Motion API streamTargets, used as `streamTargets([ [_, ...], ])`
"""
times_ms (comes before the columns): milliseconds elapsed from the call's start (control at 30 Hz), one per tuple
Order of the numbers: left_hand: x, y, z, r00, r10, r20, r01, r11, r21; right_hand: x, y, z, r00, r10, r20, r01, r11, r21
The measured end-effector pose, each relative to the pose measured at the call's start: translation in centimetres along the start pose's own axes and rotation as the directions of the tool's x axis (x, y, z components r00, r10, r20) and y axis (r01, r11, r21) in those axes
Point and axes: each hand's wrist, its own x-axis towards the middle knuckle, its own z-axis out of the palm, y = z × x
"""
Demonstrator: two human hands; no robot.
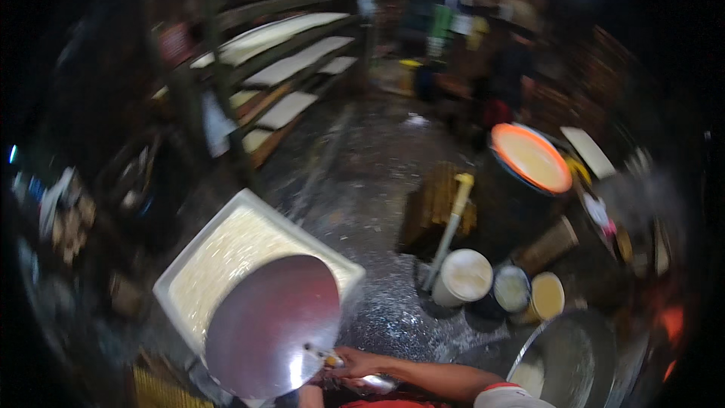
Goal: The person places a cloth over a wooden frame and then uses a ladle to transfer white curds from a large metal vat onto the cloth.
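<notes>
A large, round, shallow metal pan is tilted over the near right part of a white rectangular tray. Pale, wet, curd-like stuff lies in the tray, blurred by motion. My right hand is closed round the pan's short handle. Close by it, at the lower edge, is my left hand, mostly hidden behind the pan and the right hand. Its fingers do not show. Below my right hand a shiny metal piece shows, too blurred to name.
At right stand a white bucket, two smaller buckets and a large metal vat. Behind them is an orange-rimmed tub of pale liquid, with a person beyond. A rack of white slabs lines the left. The floor looks wet.
</notes>
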Motion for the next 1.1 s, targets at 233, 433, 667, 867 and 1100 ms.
streamTargets([
  [233, -1.8, -6.4, 10.7, 0.972, 0.141, -0.186, -0.075, 0.943, 0.325, -35.1, 14.3, -5.3, 0.699, 0.040, -0.714, 0.200, 0.947, 0.249],
  [433, -3.0, -30.8, 18.5, 0.828, -0.095, 0.553, -0.542, 0.122, 0.832, -53.5, 36.8, -2.4, 0.125, 0.265, -0.956, 0.643, 0.712, 0.281],
  [667, -13.9, -61.6, 30.6, 0.575, -0.625, 0.528, -0.769, -0.192, 0.610, -67.4, 65.9, -7.8, -0.598, 0.755, -0.268, 0.636, 0.651, 0.415],
  [867, -17.3, -70.1, 32.3, 0.393, -0.596, 0.700, -0.916, -0.325, 0.237, -69.8, 82.7, -15.6, -0.684, 0.729, -0.029, 0.427, 0.433, 0.794],
  [1100, -15.8, -70.8, 30.9, 0.563, -0.453, 0.691, -0.769, -0.594, 0.237, -60.0, 96.1, -25.6, -0.287, 0.850, -0.442, 0.634, 0.515, 0.578],
])
